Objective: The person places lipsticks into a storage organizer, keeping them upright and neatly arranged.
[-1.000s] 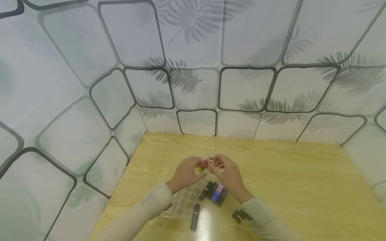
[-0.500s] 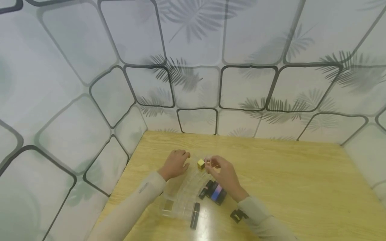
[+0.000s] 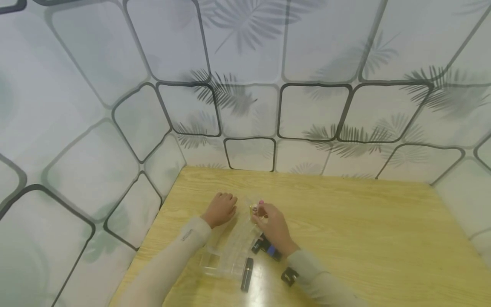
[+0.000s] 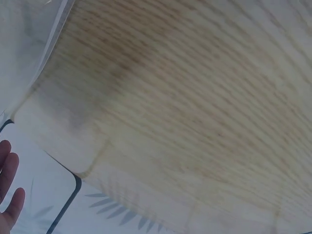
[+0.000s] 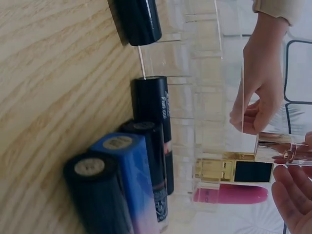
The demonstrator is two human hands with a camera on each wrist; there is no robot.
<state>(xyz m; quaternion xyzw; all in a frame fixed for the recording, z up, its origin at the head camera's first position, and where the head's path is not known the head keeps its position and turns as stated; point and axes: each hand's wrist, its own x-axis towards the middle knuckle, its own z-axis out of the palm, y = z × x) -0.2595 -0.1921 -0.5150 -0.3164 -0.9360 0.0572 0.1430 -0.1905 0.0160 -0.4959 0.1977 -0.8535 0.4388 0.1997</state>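
My right hand (image 3: 273,226) pinches a shiny rose-gold lipstick tube (image 5: 274,147) over the far end of a clear compartment organizer (image 3: 235,251). Close by, a gold-and-black lipstick (image 5: 234,168) and a bright pink lipstick (image 5: 231,194) stand in the organizer. At the organizer's far left side, my left hand (image 3: 220,209) holds nothing, its fingers loosely bent. Whether the rose-gold tube touches a compartment is unclear in the frames.
Beside the organizer's right side lie several lipsticks: a blue-to-pink one (image 5: 122,151), black ones such as this black lipstick (image 5: 153,100), and a separate black tube (image 3: 247,275) nearer the front. A patterned wall (image 3: 249,153) borders the wooden table (image 3: 345,221).
My left hand left the gold lipstick in the organizer and drew back left. My right hand moved slightly left with the rose-gold tube.
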